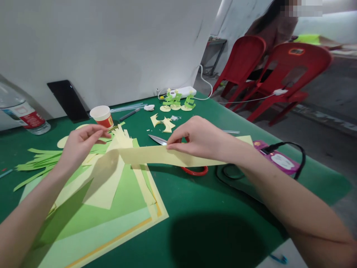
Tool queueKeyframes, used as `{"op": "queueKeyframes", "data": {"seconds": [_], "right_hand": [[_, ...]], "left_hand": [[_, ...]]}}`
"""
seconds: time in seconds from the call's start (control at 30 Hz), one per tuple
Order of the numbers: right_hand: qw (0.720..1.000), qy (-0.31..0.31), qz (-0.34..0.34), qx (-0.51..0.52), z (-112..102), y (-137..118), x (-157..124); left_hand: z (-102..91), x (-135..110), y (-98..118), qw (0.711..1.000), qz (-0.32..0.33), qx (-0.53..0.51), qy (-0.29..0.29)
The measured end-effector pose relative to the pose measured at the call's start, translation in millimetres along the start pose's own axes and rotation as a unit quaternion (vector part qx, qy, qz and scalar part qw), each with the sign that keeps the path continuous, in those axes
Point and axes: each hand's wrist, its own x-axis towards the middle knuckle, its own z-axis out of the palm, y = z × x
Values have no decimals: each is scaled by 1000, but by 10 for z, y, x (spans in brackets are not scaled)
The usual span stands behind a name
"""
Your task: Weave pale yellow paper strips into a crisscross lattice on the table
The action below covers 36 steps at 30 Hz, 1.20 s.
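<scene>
My right hand (195, 136) pinches the upper edge of a long pale yellow paper strip (150, 155) between thumb and fingers. The strip stretches sideways over red-handled scissors (199, 171), whose blades point left. My left hand (86, 141) hovers over the paper pile at left, fingers loosely bent and apart, with no object visible in them. Close to its fingertips stands a small paper cup (102, 115). A fringed pale yellow paper piece (122, 137) and green paper strips (41, 160) lie around it. Stacked green and yellow sheets (108, 223) spread below.
Small green paper spirals on round bases (175, 107) stand at the back, near paper scraps (167, 124) and a power strip (184, 92). A phone (68, 100) leans on the wall beside a bottle (30, 115). A purple device (279, 160) trails cables at right. A person sits beyond red chairs (301, 67).
</scene>
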Motion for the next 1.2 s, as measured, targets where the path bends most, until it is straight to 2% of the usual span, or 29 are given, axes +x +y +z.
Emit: {"op": "queueKeyframes", "data": {"seconds": [0.1,0.17,0.23,0.3,0.4,0.6,0.8,1.07,1.2], "right_hand": [[1000,-4,-9,11,113,-122,-16],[999,-16,-30,11,206,-230,-44],[998,-23,-51,0,280,-325,-83],[997,-13,-68,-17,322,-385,-122],[996,16,-81,-38,343,-409,-162],[997,28,-58,-34,369,-408,-168],[994,50,-90,-38,376,-393,-162],[996,60,-63,-29,275,-227,-108],[996,68,-44,-23,184,-181,-96]], "left_hand": [[85,-147,113,996,89,-2,12],[171,-289,240,986,164,17,-23],[256,-417,365,967,236,85,-49],[317,-496,456,959,238,121,-89],[354,-525,510,962,221,108,-119],[362,-519,471,965,213,97,-117],[359,-490,419,967,198,111,-119],[225,-303,282,976,121,151,-98],[164,-227,180,978,103,157,-87]]}}
